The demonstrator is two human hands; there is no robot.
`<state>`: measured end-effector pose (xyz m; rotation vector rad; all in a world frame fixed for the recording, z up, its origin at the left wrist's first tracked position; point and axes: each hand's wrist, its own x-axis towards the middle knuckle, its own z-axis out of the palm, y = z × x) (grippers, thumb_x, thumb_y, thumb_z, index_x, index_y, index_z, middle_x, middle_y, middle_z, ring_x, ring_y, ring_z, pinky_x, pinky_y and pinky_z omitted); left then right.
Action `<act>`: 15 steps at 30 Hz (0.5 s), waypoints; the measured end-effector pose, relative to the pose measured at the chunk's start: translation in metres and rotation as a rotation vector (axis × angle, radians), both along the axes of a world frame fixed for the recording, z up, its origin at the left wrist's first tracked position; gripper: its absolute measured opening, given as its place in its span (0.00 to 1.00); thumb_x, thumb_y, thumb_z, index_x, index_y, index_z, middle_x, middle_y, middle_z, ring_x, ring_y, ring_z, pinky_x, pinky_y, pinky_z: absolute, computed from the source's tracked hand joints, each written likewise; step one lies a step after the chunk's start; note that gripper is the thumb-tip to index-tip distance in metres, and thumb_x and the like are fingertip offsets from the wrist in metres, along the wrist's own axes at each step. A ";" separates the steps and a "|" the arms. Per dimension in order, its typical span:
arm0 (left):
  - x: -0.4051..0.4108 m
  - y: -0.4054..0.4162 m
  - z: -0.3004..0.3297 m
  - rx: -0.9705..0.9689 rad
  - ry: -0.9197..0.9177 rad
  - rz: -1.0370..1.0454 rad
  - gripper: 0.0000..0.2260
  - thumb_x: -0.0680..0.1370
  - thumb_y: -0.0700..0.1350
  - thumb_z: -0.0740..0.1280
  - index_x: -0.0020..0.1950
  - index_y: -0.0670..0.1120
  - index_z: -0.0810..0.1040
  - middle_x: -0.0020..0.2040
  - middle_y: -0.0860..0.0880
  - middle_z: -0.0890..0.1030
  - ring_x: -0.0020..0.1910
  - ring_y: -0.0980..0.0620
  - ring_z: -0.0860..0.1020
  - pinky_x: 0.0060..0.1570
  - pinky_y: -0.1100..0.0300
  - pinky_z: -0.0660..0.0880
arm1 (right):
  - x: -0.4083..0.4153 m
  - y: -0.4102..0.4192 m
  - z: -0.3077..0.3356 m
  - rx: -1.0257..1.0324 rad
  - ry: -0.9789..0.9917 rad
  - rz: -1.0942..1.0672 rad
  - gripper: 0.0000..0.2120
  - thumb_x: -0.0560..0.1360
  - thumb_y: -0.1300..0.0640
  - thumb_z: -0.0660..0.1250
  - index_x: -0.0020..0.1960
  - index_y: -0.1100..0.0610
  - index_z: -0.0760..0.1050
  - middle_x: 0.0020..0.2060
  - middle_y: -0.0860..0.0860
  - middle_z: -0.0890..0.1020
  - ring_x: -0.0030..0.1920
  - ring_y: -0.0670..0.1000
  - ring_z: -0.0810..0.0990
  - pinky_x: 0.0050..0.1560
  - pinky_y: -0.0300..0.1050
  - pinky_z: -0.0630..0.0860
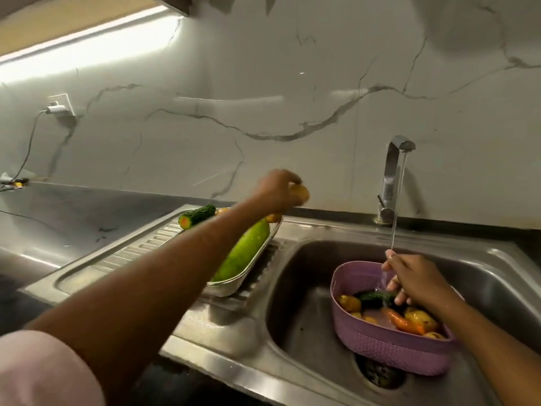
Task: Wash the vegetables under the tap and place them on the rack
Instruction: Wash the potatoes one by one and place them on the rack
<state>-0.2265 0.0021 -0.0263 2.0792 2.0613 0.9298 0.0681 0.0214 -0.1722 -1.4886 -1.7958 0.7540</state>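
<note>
So your left hand (278, 190) is up over the far end of the metal rack (234, 287), fingers curled round a small yellow vegetable (300, 193), held in the air above the stuff already lying there. On the rack you've got a big pale green gourd (244, 250) lying lengthwise, a cut piece of dark cucumber (196, 215) at the far end, and a couple of little yellow bits poking out near your wrist. The rack sits on the ribbed drainboard (140, 247), right up against the sink's left rim.

Your right hand (412, 278) is down in the purple basket (389, 344), which sits in the sink bowl (304, 303) towards its right side. Water from the tap (392, 177) runs straight onto that hand. Its fingers are bent down onto a dark green vegetable (373, 298), but with the water and blur I can't really tell if they're gripping it. Also in the basket: a carrot (402, 320) and several yellow pieces.

Back on the wall, a charger (57, 108) is plugged in at the left.
</note>
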 end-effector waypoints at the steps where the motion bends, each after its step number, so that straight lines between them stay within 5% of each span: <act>1: -0.022 0.003 0.004 -0.006 0.039 0.066 0.22 0.75 0.47 0.76 0.69 0.50 0.79 0.62 0.51 0.77 0.57 0.52 0.75 0.54 0.58 0.72 | -0.001 0.001 0.000 -0.006 -0.019 0.007 0.19 0.86 0.45 0.55 0.49 0.54 0.79 0.33 0.55 0.85 0.28 0.54 0.83 0.33 0.47 0.75; 8: -0.099 0.012 -0.022 -0.066 0.146 0.341 0.17 0.78 0.43 0.72 0.67 0.44 0.80 0.63 0.42 0.78 0.62 0.43 0.73 0.61 0.53 0.72 | 0.001 0.009 -0.005 -0.052 -0.124 0.053 0.15 0.86 0.48 0.59 0.49 0.54 0.80 0.34 0.54 0.85 0.30 0.54 0.85 0.37 0.50 0.80; 15: -0.104 0.019 -0.032 -0.079 0.119 0.340 0.22 0.75 0.44 0.78 0.67 0.42 0.78 0.63 0.43 0.77 0.55 0.49 0.71 0.51 0.57 0.72 | 0.006 0.009 -0.008 -0.065 -0.156 0.074 0.10 0.85 0.52 0.62 0.51 0.52 0.80 0.35 0.53 0.85 0.31 0.53 0.85 0.38 0.49 0.81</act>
